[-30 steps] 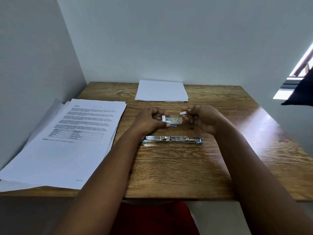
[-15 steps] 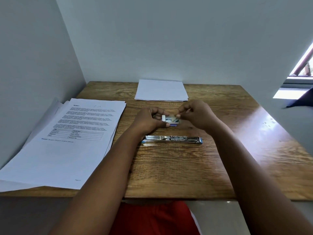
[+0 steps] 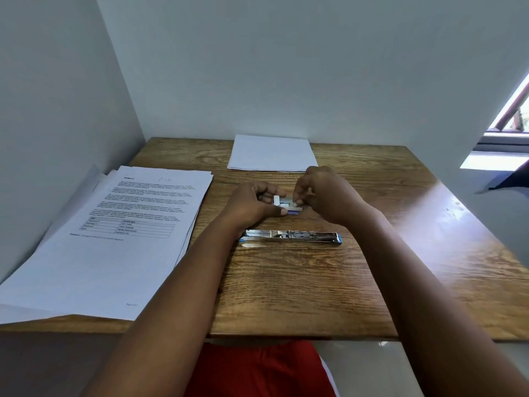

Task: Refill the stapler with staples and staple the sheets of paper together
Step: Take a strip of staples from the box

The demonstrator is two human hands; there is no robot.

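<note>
A single head-worn view looks forward and steeply down from above the near edge of the wooden surface (image 3: 286,296), facing the corner where two pale walls (image 3: 257,67) meet. It sits close: both forearms run up from the bottom corners to mid-frame. The wide lens bends the edges; a window (image 3: 512,116) shows at far right.

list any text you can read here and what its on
Printed top sheet of the left paper stack: a bold heading, paragraphs, a table and a footer show, all too small and blurred to read.
Staple box held between the left hand and the right hand: print too small to read.
Stapler, open on the table: no lettering shows.
Far sheets: blank.
</note>
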